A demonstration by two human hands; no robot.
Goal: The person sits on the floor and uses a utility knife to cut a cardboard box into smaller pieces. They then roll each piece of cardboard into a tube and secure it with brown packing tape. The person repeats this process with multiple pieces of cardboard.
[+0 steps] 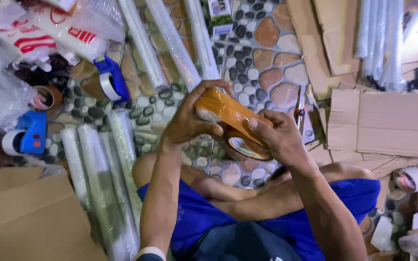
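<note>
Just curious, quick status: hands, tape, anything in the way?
Left hand and right hand both grip brown tape roll. Strip stretched between them. Nothing blocking.

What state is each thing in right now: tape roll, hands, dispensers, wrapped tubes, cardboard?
Tape roll: brown, held off the floor by both hands, strip pulled out.
Left hand: grip closed on the pulled-out strip.
Right hand: grip closed on the roll.
Blue dispensers: loaded, lying on the floor.
Wrapped tubes: lying side by side.
Cardboard: flattened, stacked at right.
</note>
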